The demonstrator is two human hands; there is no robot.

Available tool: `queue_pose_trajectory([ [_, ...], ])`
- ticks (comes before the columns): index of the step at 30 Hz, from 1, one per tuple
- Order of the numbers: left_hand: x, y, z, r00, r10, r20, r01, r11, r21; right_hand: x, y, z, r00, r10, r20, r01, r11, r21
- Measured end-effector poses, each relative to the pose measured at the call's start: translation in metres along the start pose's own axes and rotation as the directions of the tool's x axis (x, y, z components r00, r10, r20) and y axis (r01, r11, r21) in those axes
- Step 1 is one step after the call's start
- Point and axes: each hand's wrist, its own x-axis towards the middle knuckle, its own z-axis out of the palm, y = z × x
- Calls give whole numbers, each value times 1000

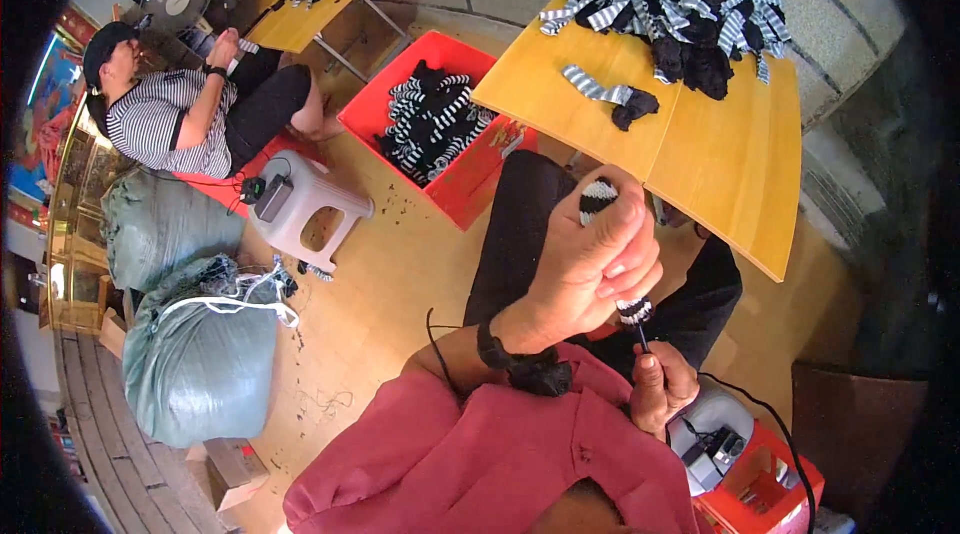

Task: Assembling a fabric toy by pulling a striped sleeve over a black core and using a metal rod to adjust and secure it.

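Note:
My left hand [605,249], a black band at its wrist, is closed around a black-and-white striped knitted piece [598,200], sock-like in look. One end shows above the thumb, and another bit pokes out below the fingers. Under it, my right hand [664,386] pinches a thin dark rod [643,339] that points up into the lower end of the knit. Its handle, if any, is hidden in the fingers. A single grey-striped knitted piece with a black end [605,92] lies by itself on the yellow table [560,139] beyond my hands.
Grey-striped and black knits heap on the table [680,9]. Left of it stands a red bin [455,199] of striped knits. A person [175,114] sits by another table. A white stool [310,204] and stuffed green sacks [205,364] stand left. A red crate [765,479] is at lower right.

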Motion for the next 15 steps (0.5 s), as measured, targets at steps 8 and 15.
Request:
queue_pose_trajectory([
  [8, -13, -15, 4, 1000, 25, 2, -25, 998, 52, -6, 9, 8, 995, 89, -55, -76, 978, 196],
  [15, -16, -22, 0, 999, 11, 40, -13, 999, 48, -6, 5, 11, 986, 169, 1, -162, 943, 290],
])
